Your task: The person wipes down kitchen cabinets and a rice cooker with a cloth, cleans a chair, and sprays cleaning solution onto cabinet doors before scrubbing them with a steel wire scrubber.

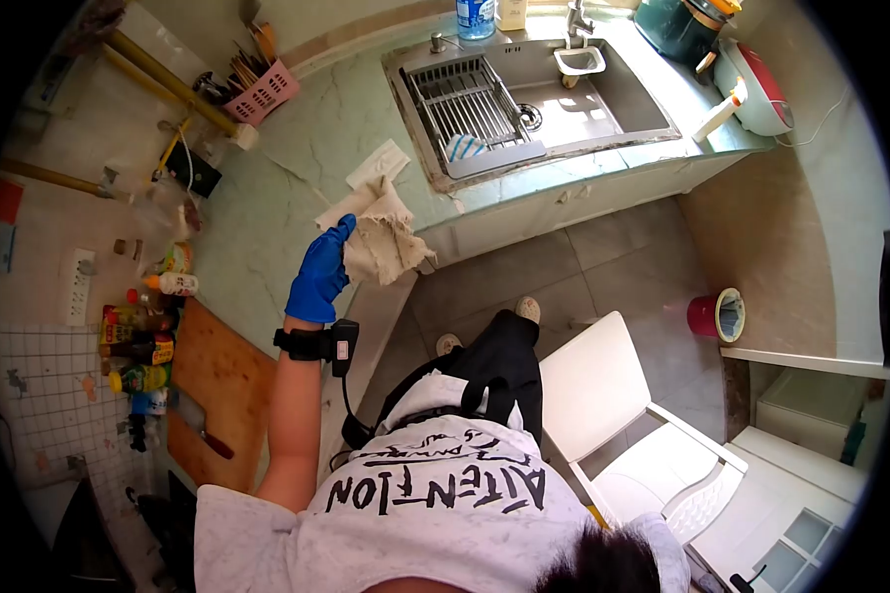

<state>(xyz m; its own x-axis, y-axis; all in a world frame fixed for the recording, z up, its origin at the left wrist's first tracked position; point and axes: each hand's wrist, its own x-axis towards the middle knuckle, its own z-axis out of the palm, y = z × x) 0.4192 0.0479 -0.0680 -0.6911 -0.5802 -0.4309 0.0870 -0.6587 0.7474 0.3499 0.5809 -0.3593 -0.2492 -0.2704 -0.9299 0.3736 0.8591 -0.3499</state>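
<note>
My left hand (320, 274), in a blue rubber glove, is closed on the edge of a worn beige cloth (384, 239). The cloth hangs rumpled over the front edge of the green marbled countertop (257, 203). Just beyond the cloth a small white rectangular piece (378, 164) lies on the counter. On my left wrist sits a black strap (307, 344) with a small device and a cable. My right hand is out of sight.
Ahead is a steel sink (603, 104) with a drying rack (470, 99) and a striped cloth (464, 147). A cutting board (218, 385) with a cleaver (201, 423) lies left, beside several bottles. White chair (603, 385) and bin (714, 314) stand right.
</note>
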